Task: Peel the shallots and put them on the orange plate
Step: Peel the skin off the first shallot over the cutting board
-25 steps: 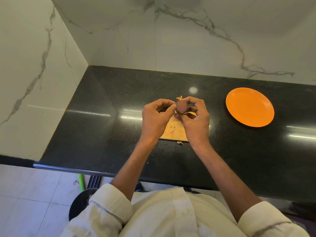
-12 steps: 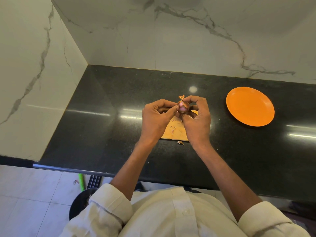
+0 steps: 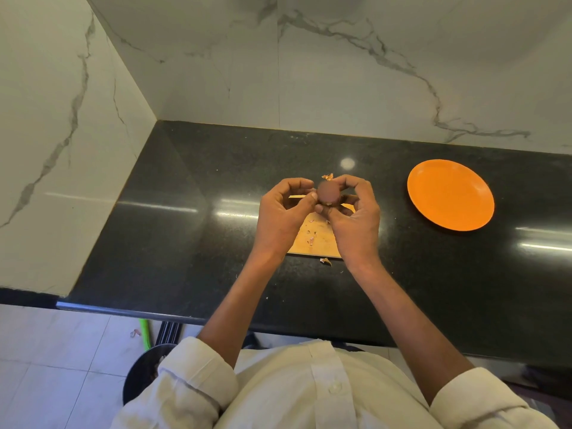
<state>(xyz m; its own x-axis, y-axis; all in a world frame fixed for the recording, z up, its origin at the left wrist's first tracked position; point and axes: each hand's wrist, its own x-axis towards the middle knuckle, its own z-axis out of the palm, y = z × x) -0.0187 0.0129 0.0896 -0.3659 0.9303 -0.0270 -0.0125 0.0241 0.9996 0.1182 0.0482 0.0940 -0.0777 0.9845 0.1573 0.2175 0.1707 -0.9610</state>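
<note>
Lower left of frame: tiled floor [image 3: 55,366], with a dark round bin [image 3: 140,376] and a green stick [image 3: 145,332] beside the table edge. Black polished table [image 3: 173,230] fills the middle band; white marble walls [image 3: 62,119] stand at left and behind.

Centre of frame: left hand [image 3: 283,216] raised above a wooden board [image 3: 312,239]; its fingers [image 3: 298,182] are curled, thumb tip touching the left side of the shallot [image 3: 328,192]. The shallot is round, brown, held in the air between both hands, above the far part of the board. Its surface is blurred; whether skin is on it, cannot tell. Right hand [image 3: 356,224] just right of it, fingers curled round the shallot, thumb pressed at its lower edge.

Bits of peel lie on the board; one peel scrap [image 3: 325,261] on the table at the board's near edge, another behind the hands.

Right of centre: orange plate [image 3: 450,195] flat on the table, well apart from the hands, nothing on it.

Bottom: cream shirt sleeves [image 3: 198,385] rolled up.
</note>
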